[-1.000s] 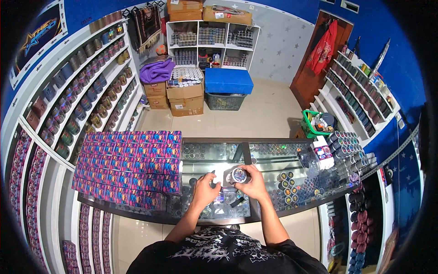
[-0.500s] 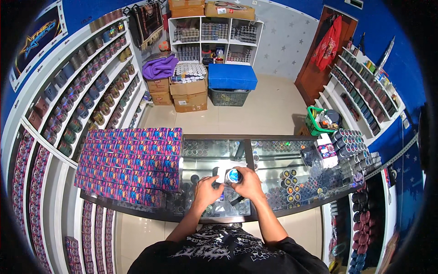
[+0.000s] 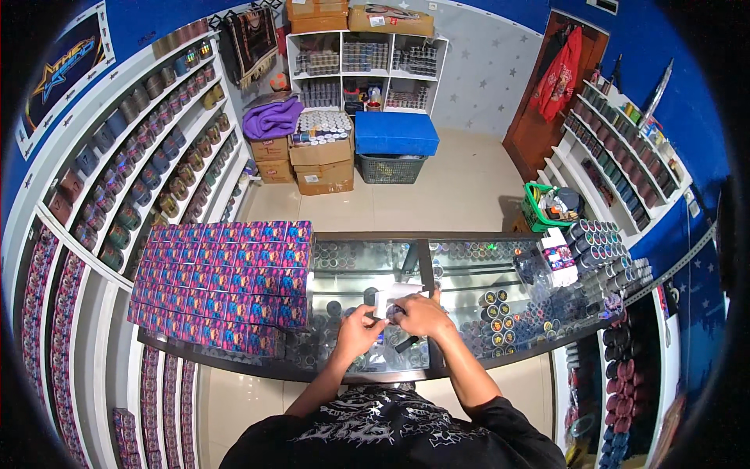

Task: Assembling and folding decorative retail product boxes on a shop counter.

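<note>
My left hand (image 3: 358, 330) is closed around the side of a small white box (image 3: 381, 305) over the glass counter. Just right of it, my right hand (image 3: 424, 316) bends its fingers over a small round spool (image 3: 395, 311), pressed close against the white box. Most of the spool is hidden under those fingers. A white paper-like piece (image 3: 406, 290) shows just beyond both hands. On the glass below my right hand lies a short black stick-like object (image 3: 406, 344).
Rows of pink-and-blue boxes (image 3: 223, 273) cover the counter's left part. Stacked spools (image 3: 600, 244) and an upright printed box (image 3: 558, 262) stand at its right end. A green basket (image 3: 541, 209) sits behind. The glass counter (image 3: 469, 356) has a dark frame.
My right hand has turned over the spool, hiding its shiny blue end. The white box has tilted, and the white piece beyond the hands now shows more.
</note>
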`<state>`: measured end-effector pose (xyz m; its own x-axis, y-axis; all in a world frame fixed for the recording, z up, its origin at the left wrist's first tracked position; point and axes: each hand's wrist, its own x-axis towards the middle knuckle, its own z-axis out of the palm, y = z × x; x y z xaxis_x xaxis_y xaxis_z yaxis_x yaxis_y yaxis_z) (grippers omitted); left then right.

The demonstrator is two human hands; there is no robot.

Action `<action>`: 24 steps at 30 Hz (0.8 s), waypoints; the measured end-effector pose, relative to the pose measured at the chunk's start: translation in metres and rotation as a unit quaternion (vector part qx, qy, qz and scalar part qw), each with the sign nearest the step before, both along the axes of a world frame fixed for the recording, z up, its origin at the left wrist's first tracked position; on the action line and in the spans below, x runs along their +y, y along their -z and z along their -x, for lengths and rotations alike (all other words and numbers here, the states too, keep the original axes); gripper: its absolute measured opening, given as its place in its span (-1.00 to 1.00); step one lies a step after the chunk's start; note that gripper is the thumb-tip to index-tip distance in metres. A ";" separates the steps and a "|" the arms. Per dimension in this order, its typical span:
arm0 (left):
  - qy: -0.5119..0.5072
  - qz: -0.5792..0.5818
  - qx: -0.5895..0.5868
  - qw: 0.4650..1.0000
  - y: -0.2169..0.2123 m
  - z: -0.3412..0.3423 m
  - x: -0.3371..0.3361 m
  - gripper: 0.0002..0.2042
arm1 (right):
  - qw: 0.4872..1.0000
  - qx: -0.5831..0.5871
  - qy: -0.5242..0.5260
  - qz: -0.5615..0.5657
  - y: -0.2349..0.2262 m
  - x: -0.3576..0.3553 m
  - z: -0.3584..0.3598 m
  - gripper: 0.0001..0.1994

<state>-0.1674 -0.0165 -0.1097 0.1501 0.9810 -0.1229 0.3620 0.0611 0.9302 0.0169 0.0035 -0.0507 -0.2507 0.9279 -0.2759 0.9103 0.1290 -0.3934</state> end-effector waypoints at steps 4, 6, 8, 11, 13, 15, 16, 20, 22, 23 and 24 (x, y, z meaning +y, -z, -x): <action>0.007 0.003 -0.064 0.998 0.017 -0.001 -0.001 -0.59 | 0.997 -0.064 -0.046 0.012 0.005 0.008 0.001 -0.56; 0.021 -0.058 -0.040 0.997 0.012 -0.001 -0.002 -0.54 | 0.995 -0.075 -0.059 0.006 0.001 0.008 0.004 -0.55; 0.016 -0.055 -0.062 0.996 0.023 -0.002 -0.003 -0.51 | 0.992 -0.103 -0.069 -0.001 -0.002 0.007 0.006 -0.54; 0.006 -0.042 -0.079 0.996 0.034 -0.003 0.002 -0.48 | 0.994 -0.079 -0.067 -0.018 0.001 0.005 0.003 -0.55; 0.002 -0.033 -0.074 0.997 0.036 -0.004 0.004 -0.47 | 0.997 -0.051 -0.060 -0.026 -0.002 0.005 -0.002 -0.57; -0.008 -0.043 -0.056 0.997 0.033 -0.003 0.006 -0.48 | 0.998 -0.021 -0.054 -0.034 -0.005 0.002 -0.007 -0.59; -0.008 -0.043 -0.056 0.997 0.032 -0.003 0.006 -0.48 | 0.995 0.021 -0.054 -0.081 -0.009 0.000 -0.009 -0.61; -0.031 -0.119 0.008 0.992 0.017 0.002 0.003 -0.51 | 0.971 0.163 -0.051 -0.165 -0.040 -0.008 -0.005 -0.70; -0.034 -0.157 0.072 0.984 0.003 0.003 0.002 -0.51 | 0.973 0.183 -0.034 -0.140 -0.040 -0.008 0.001 -0.74; -0.031 -0.158 0.073 0.984 0.001 0.003 0.002 -0.51 | 0.972 0.201 -0.022 -0.117 -0.042 -0.008 0.003 -0.78; -0.030 -0.186 0.097 0.977 0.000 0.003 0.002 -0.53 | 0.973 0.176 -0.041 -0.144 -0.034 -0.005 0.001 -0.81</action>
